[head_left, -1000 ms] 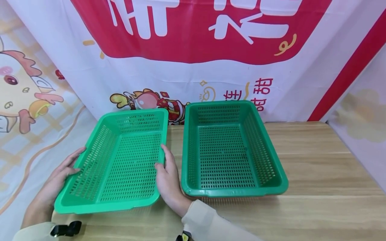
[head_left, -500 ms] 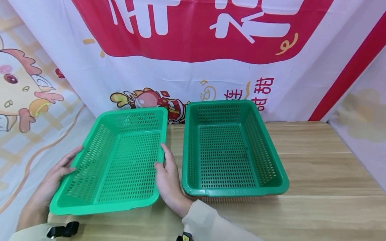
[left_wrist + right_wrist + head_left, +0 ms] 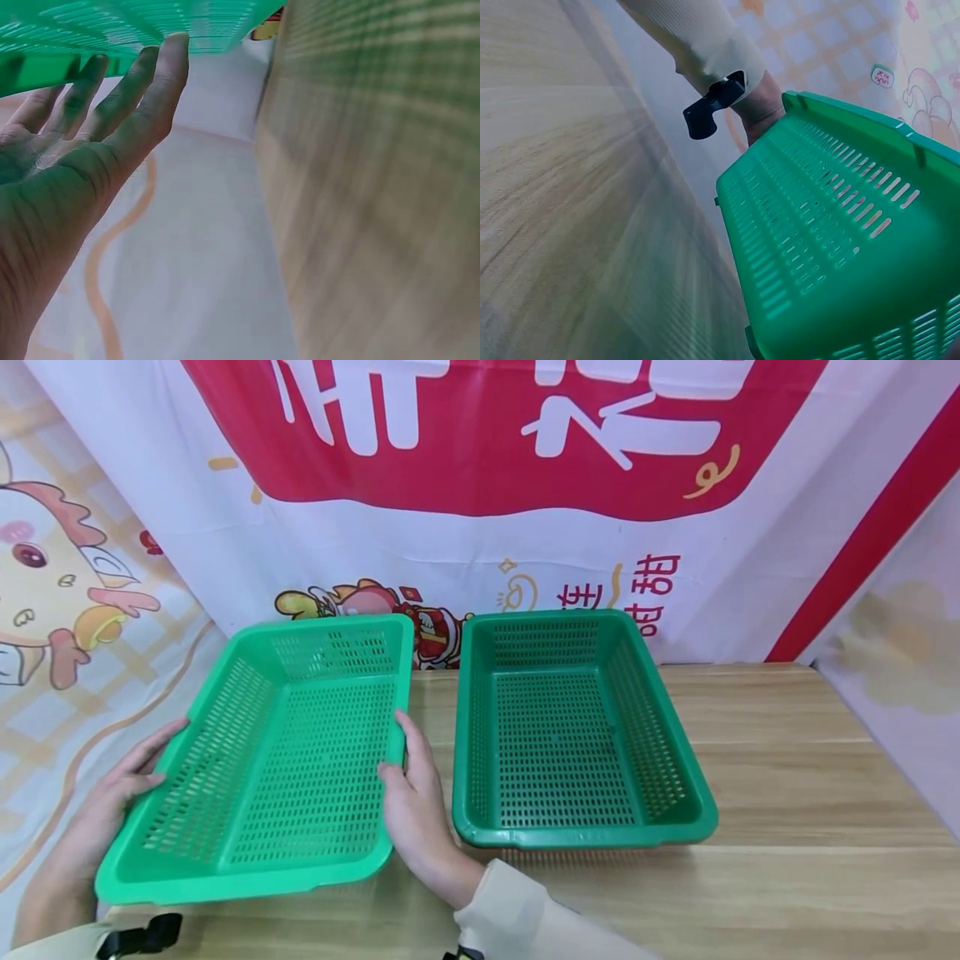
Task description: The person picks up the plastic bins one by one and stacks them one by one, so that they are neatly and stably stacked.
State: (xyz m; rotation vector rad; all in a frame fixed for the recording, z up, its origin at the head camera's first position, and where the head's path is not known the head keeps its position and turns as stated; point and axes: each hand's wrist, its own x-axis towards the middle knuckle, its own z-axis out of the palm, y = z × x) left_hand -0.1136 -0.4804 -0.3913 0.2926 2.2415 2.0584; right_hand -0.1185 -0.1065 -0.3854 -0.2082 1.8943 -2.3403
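A light green plastic basket (image 3: 318, 760) with slotted walls hangs over the left of the table, raised and slightly tilted. My left hand (image 3: 93, 818) holds its left side. Seen from below in the left wrist view, that hand's fingers (image 3: 146, 105) reach up against the basket's underside. The right hand (image 3: 420, 814) grips the right rim, thumb on the inner side and the other fingers mostly hidden beneath. In the right wrist view, a gap shows between the basket's base (image 3: 780, 225) and the tabletop. Both baskets in the head view have nothing in them.
A darker green basket (image 3: 555, 839) stands on the wooden table (image 3: 787, 777) just right of my right hand. Behind the table hangs a red and white printed cloth (image 3: 480, 539). Another patterned cloth (image 3: 112, 685) borders the left side.
Both hands have shifted the light green basket to the left and a little up, its left side moving most. The darker basket has stayed put.
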